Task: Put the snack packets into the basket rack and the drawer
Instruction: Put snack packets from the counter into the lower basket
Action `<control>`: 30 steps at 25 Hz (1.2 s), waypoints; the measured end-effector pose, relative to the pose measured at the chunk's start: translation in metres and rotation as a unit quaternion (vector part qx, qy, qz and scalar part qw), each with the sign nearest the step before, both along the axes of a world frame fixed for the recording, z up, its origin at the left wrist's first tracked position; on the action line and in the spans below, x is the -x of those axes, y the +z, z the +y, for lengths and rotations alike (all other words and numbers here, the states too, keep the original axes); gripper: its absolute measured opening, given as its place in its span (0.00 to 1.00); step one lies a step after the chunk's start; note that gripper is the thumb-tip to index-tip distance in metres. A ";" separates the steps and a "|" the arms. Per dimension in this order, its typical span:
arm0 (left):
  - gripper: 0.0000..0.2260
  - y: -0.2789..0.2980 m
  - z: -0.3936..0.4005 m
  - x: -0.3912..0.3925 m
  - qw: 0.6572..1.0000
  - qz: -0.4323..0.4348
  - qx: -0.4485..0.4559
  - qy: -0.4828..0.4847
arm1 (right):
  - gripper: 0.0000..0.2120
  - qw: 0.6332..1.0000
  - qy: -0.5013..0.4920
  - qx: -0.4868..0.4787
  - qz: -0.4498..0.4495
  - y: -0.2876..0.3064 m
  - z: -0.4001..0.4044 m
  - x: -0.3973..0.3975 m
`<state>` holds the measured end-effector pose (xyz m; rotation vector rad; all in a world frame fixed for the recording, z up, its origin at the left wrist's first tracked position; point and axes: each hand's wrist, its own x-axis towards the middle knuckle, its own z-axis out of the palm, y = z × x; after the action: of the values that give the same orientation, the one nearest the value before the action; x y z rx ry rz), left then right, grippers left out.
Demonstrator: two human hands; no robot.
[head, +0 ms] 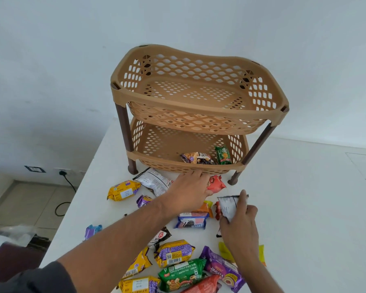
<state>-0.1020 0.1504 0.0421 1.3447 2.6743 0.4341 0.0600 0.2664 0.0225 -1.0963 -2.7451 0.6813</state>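
Observation:
A tan two-tier basket rack (199, 115) on brown legs stands on the white table (304, 208). Its top basket holds nothing. The lower basket contains a green packet (223, 155) and a tan and black packet (197, 158). My left hand (188, 191) reaches forward just below the rack's front rim, fingers closed on a red packet (217, 183). To its right, my right hand (240, 227) grips a white and black packet (228, 206), held upright above the table. Several more packets lie scattered in front of the rack.
Loose packets include a yellow one (123, 190), a white one (154, 180), a blue Oreo pack (191, 222), a green pack (182, 273) and a purple pack (222, 269). The table's left edge drops to a floor with a black cable (63, 208). No drawer shows.

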 end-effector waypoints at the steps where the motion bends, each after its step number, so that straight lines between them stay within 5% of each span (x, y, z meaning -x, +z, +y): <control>1: 0.24 0.009 -0.002 0.001 1.000 -0.013 -0.008 0.020 | 0.46 1.000 0.017 -0.009 0.014 0.009 0.002 0.006; 5: 0.32 0.045 -0.018 0.022 0.991 -0.026 -0.015 0.130 | 0.43 0.988 0.120 -0.084 0.041 0.051 0.014 0.044; 14: 0.22 0.067 -0.044 0.082 0.946 -0.089 -0.099 0.294 | 0.38 0.942 0.286 -0.174 -0.008 0.098 0.019 0.135; 24: 0.14 0.046 -0.036 0.140 0.923 -0.096 -0.095 0.360 | 0.38 0.903 0.338 -0.261 -0.038 0.088 0.010 0.202; 30: 0.07 0.028 -0.033 0.157 0.922 -0.066 -0.035 0.380 | 0.19 0.926 0.320 -0.193 -0.057 0.067 0.004 0.246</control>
<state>-0.2585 0.1177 0.0701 0.2017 2.9791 0.6562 -0.1858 0.2704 0.0890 -0.1488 -3.1436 0.0959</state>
